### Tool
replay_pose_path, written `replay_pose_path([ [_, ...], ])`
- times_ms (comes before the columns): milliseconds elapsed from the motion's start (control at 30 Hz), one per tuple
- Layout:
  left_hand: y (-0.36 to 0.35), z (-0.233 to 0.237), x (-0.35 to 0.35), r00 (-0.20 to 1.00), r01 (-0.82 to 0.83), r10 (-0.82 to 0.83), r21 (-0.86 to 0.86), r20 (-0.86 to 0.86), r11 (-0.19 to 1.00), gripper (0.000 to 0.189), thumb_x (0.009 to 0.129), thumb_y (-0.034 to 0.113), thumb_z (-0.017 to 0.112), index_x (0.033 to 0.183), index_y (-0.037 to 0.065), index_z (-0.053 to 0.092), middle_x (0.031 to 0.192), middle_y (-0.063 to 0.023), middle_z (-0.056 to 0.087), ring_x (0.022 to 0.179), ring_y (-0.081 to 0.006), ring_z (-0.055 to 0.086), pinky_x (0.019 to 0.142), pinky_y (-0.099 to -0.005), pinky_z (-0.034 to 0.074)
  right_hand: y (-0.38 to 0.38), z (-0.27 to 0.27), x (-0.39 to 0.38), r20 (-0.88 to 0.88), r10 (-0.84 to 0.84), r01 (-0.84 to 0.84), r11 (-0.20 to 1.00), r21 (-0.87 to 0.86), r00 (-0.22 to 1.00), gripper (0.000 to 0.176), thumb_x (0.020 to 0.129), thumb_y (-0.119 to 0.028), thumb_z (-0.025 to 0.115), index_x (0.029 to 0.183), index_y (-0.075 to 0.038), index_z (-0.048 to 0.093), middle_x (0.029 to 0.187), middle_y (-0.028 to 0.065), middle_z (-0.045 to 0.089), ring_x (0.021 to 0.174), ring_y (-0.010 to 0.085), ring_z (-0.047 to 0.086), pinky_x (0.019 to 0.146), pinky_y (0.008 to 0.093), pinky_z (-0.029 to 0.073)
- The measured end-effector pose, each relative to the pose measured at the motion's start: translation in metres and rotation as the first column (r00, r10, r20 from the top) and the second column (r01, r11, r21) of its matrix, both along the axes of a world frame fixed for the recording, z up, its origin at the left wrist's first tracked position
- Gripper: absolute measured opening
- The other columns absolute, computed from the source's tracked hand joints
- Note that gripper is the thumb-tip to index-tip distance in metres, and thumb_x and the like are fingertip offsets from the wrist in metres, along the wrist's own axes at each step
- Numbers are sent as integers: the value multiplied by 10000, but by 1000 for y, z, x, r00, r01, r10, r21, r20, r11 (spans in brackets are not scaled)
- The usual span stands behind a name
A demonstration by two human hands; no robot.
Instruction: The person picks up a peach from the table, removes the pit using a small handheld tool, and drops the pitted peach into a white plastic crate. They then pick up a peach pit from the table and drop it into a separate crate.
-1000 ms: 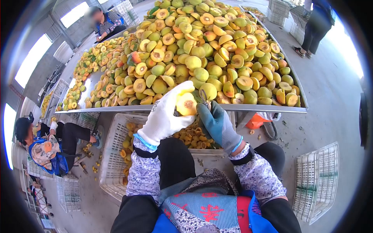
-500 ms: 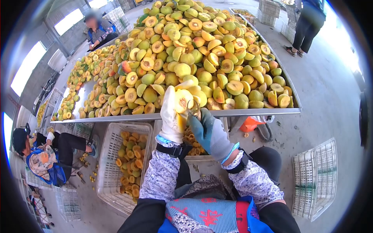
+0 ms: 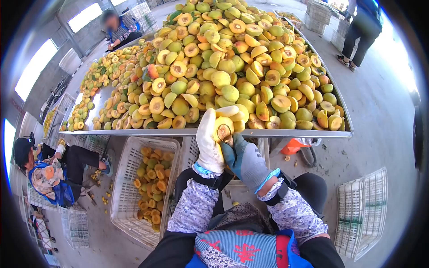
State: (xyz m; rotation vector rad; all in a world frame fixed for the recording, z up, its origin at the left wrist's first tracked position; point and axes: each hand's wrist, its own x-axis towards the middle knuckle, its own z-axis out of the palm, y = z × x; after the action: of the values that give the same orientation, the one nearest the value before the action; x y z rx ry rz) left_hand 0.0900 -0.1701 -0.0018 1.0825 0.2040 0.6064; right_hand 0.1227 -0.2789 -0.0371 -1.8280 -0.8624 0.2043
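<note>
My left hand [image 3: 208, 142], in a white glove, is closed around a halved yellow peach [image 3: 222, 123] and more peach pieces held against its fingers. The cut face is turned toward my right hand [image 3: 250, 161], which wears a blue and grey glove. Its fingers are closed on a small metal loop tool [image 3: 228, 139], mostly hidden by the glove. The loop's end is at the stone in the middle of the cut face. Both hands are just in front of the metal table's rim [image 3: 152, 132], below a large heap of halved peaches [image 3: 223, 67].
A white plastic crate [image 3: 120, 192] with peach halves stands at lower left; another [image 3: 190, 152] is partly hidden under the table. An upright crate [image 3: 363, 210] stands at right. One person [image 3: 53, 174] sits at left, another [image 3: 118, 31] behind the table; a third [image 3: 361, 33] stands at upper right.
The loop tool has moved from the right edge of the peach half to its stone. Both hands are slightly lower and further right in the view, which has itself shifted a little.
</note>
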Motion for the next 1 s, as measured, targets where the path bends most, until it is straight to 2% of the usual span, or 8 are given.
replay_pose_path([
  [67,8,-7,0,994,114,-114,-29,-2,993,562,1099,418,322,1181,-30,651,1013,-148,741,827,-193,714,625,-265,491,1,-6,-2,-10,13,-13,1000,8,1000,276,987,-250,634,1098,2,612,881,252,692,844,450,684,686,464,532],
  [300,1,-11,1,998,-50,53,-125,18,991,549,1081,452,411,1159,-36,651,1006,-190,723,863,-275,710,790,-378,589,0,-15,-3,-119,61,-60,998,10,991,277,1005,-247,622,1089,17,634,871,202,716,802,310,719,696,422,533],
  [433,24,-12,-1,970,176,-177,-20,-169,984,550,1070,462,430,1143,-37,651,997,-191,723,853,-271,711,755,-383,594,-5,-23,0,-41,68,-73,988,-133,997,310,1030,-302,586,1086,-1,639,800,132,697,700,203,672,632,362,512],
  [467,25,-8,-2,959,204,-206,-31,-196,978,553,1070,456,425,1180,-36,650,1019,-184,723,865,-271,710,747,-383,595,-5,-21,1,-163,128,-134,991,-27,978,331,1037,-341,564,1068,-19,633,767,101,672,653,181,642,591,340,493],
  [533,20,-5,1,985,157,-164,-109,-58,982,555,1057,479,458,1198,-18,663,975,-160,734,828,-244,714,723,-347,585,-4,-18,3,-386,270,-210,959,191,882,379,1051,-419,520,1032,-54,620,703,39,622,559,137,583,509,295,453],
  [633,-2,1,5,997,-33,40,-101,68,994,511,1059,437,487,1277,-3,631,938,-140,738,778,-220,703,686,-322,574,-13,26,-2,-785,255,-226,962,150,565,423,1056,-500,450,973,-104,575,655,-26,536,467,88,472,417,258,363],
  [800,17,-5,-6,996,91,-89,122,-16,988,461,1070,350,467,1245,-38,646,833,-126,718,710,-210,681,680,-326,571,-13,12,0,-613,275,-332,943,22,740,458,1047,-531,434,927,-107,558,592,-20,492,423,81,436,385,251,340],
  [1000,21,-6,-4,968,237,-237,-9,-81,972,425,1032,314,549,1123,-81,676,735,-149,695,647,-233,668,587,-326,551,-25,33,1,-883,305,-417,898,141,358,534,1030,-598,440,844,-114,565,583,-54,442,431,66,378,390,244,299],
])
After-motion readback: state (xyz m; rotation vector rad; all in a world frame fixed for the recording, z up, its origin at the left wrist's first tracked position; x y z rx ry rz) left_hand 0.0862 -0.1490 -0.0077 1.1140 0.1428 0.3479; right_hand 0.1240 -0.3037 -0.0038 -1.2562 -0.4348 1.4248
